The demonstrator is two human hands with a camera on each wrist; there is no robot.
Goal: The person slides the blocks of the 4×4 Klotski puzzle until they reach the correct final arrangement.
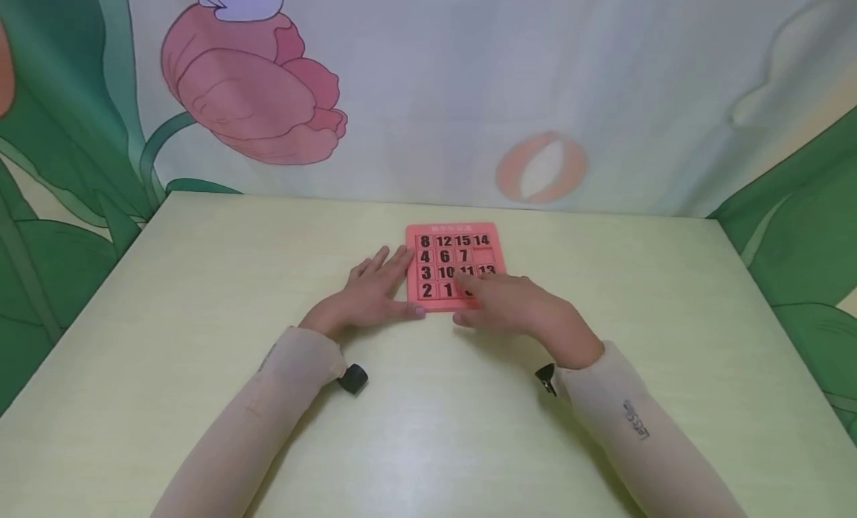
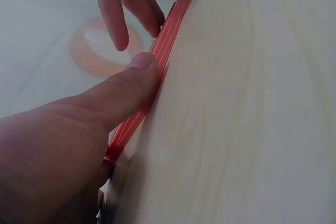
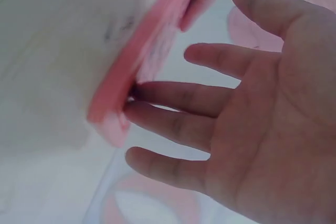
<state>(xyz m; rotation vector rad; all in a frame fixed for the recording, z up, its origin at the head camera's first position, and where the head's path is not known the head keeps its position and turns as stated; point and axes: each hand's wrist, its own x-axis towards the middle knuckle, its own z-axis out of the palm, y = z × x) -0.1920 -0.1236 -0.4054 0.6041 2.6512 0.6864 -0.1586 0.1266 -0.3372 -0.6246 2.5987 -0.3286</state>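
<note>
A pink number slide puzzle (image 1: 437,266) lies flat near the back of the table, with black-numbered tiles and a vacant slot (image 1: 483,255) at the right end of its second row. My left hand (image 1: 370,292) braces it, straight fingers along the left side and thumb (image 2: 137,72) against the near edge. My right hand (image 1: 517,302) reaches over the lower right corner, hiding some tiles. Its fingers are extended, with two fingertips right at the tile face of the puzzle (image 3: 122,72) in the right wrist view; the index finger and thumb stand apart from it.
The pale table (image 1: 428,429) ends behind the puzzle at a curtain (image 1: 428,94) printed with flowers and leaves. Long light sleeves cover both forearms, and a small black device (image 1: 353,379) sits under the left wrist, another (image 1: 546,379) under the right.
</note>
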